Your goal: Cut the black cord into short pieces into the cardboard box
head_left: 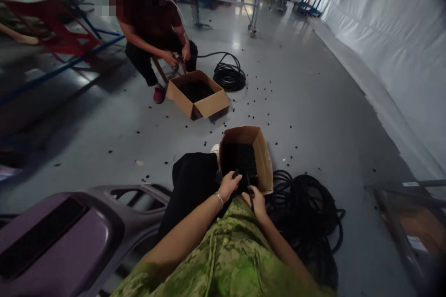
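Spreading across the grey floor [296, 79] at your right, black hose coils [310, 204] lie beside the open carton [265, 162]. Over it, your left hand [229, 185] pinches a short dark piece [236, 173], while your right hand [258, 200] closes its fingers on a slim black object [250, 189], identity unclear. Tiny black bits [240, 154] lie inside the carton.

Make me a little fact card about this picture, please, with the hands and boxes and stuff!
Left hand: holds a short black piece, too small to name
Right hand: holds a thin black thing
Near box: open, cardboard, small black bits inside
Beside near box: heap of black tubing
Other person: sitting, both hands at black tubing
Far box: open, dark stuff inside
Floor: grey, scattered black specks
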A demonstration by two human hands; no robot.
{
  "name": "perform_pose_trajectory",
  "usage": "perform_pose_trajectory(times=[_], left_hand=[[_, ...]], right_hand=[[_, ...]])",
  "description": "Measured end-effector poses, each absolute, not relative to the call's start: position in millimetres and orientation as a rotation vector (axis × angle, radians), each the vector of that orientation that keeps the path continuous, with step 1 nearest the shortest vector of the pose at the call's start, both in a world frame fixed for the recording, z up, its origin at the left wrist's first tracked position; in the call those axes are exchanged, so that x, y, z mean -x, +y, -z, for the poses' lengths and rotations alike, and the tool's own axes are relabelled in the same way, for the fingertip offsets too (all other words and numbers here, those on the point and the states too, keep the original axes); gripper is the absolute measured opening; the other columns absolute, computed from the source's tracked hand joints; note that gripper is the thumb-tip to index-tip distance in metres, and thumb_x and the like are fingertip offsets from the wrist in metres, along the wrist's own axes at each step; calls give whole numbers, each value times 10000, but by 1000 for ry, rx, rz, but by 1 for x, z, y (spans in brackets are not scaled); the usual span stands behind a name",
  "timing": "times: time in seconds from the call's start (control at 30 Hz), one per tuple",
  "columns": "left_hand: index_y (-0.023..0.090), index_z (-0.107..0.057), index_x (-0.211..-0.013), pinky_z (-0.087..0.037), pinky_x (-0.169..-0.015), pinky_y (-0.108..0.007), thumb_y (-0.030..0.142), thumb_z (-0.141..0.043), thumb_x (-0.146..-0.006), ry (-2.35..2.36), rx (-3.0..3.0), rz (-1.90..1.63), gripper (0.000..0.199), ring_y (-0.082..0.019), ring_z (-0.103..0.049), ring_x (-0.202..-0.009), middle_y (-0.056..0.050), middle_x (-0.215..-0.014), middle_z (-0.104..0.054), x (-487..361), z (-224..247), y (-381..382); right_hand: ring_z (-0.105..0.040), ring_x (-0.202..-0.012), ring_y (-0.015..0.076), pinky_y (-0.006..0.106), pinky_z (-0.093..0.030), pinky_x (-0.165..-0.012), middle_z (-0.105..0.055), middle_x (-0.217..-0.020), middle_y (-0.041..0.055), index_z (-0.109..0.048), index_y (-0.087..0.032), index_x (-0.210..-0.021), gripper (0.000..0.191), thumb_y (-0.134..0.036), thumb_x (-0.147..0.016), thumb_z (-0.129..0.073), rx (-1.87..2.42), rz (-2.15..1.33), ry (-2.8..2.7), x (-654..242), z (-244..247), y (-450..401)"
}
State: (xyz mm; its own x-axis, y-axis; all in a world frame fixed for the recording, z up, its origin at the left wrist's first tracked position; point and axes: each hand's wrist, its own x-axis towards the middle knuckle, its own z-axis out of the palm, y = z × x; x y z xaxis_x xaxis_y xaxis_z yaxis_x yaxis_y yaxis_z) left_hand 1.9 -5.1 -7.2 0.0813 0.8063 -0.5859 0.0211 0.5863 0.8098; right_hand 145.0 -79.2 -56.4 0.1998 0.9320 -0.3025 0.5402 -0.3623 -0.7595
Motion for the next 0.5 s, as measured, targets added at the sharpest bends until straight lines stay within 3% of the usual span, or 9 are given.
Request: perform_pose_trajectory(times=[0.13,0.27,0.37,0.5], left_hand=[[166,-539,-823,-357,-541,-200,438,-754,-774,1336,-877,-732,351,-73,-451,-551,54,-659,-523,1,0,-14],[167,-531,-779,-396,-620,-206,307,-737,-777,1408,-843,-751,250,-92,-485,-640,43,-689,-533,2,-3,-16],[168,-526,-740,-395,-624,-203,224,-720,-763,1449,-815,-778,204,-95,-490,-652,41,-676,-533,2,-6,-14],[166,-531,-752,-398,-594,-192,254,-753,-734,1293,-739,-792,239,-89,-508,-619,44,-661,-562,1,-12,-13]], right_hand=[[-707,-755,234,279,-472,-679,-749,-833,55,-602,-218,-1288,477,-419,-856,-629,2118,-924,-1679,-130,2,-68],[-725,-801,251,279,-444,-689,-763,-901,99,-544,-228,-1367,459,-296,-913,-565,2207,-851,-2031,-114,-37,-57],[-729,-833,261,278,-445,-688,-766,-936,107,-524,-220,-1390,480,-283,-915,-549,2181,-887,-2102,-114,-45,-54],[-726,-841,240,262,-468,-695,-765,-930,76,-510,-206,-1390,503,-283,-895,-560,2048,-971,-1946,-122,-38,-59]])
